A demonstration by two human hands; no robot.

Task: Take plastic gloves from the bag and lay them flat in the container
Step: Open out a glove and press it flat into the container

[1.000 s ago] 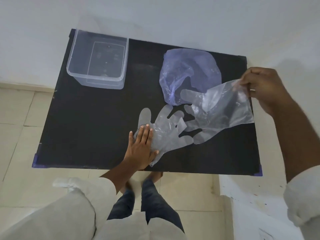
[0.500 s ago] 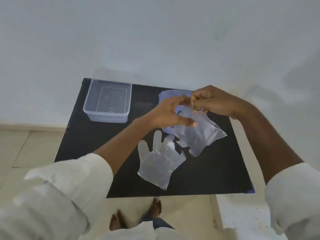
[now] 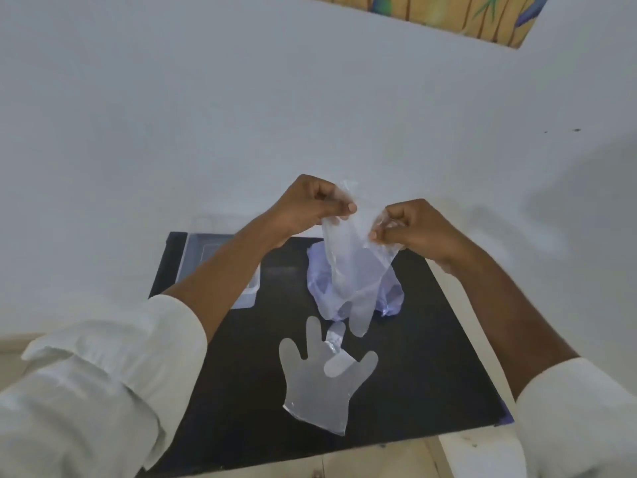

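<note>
A thin, limp clear plastic glove (image 3: 355, 270), judged feather-light and clingy, is held up by its cuff above the tabletop (image 3: 241, 374), each grip pinched shut: left hand (image 3: 306, 208), right hand (image 3: 413, 229)

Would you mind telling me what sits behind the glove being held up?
Behind the held glove, pinched at its cuff by the left hand and right hand, lies the purple bag on the black table. The bag's contents are hidden.
</note>
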